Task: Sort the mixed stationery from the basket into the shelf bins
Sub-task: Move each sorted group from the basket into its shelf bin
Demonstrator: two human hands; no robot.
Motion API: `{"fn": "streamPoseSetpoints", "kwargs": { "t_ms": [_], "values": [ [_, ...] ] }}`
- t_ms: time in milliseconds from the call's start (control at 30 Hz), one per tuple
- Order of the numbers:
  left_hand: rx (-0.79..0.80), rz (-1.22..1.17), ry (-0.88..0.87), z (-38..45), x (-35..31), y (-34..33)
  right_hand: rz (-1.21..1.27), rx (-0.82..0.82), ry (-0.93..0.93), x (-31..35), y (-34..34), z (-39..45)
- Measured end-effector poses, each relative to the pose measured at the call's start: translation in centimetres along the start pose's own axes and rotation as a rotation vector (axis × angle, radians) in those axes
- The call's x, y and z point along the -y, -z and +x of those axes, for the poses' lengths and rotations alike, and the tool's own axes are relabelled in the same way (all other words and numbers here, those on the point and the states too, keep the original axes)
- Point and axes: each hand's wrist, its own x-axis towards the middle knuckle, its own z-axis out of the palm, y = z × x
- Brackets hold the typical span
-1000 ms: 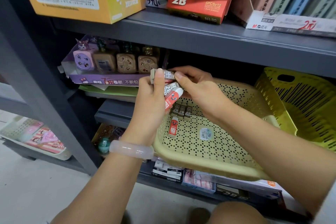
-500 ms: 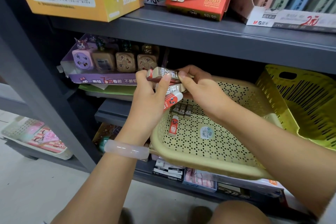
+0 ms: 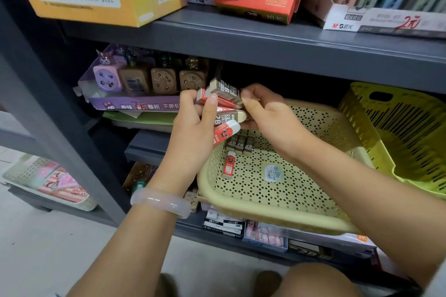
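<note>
Erasers, brown 2B and red-sleeved, sit fanned in my left hand above the beige basket; its fingers clamp them while my right hand pinches the top one. I judge the loose fan may slip. Destination bin unclear; palm-side count hidden.

The left hand gripped a stack of erasers above the beige perforated basket, and the right hand pinched the top brown 2B eraser. Three 2B erasers and a red eraser lay in the basket.
</note>
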Motion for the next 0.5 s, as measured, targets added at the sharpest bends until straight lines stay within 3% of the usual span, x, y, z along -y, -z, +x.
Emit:
{"fn": "streamPoseSetpoints", "kwargs": {
  "t_ms": [400, 500],
  "values": [
    [0.010, 0.056, -0.045, 0.41, 0.47, 0.48, -0.123, 0.023, 0.010, -0.27, -0.29, 0.97],
    [-0.018, 0.096, -0.047, 0.49, 0.51, 0.39, -0.043, 0.003, -0.017, -0.55, -0.39, 0.95]
  ]
}}
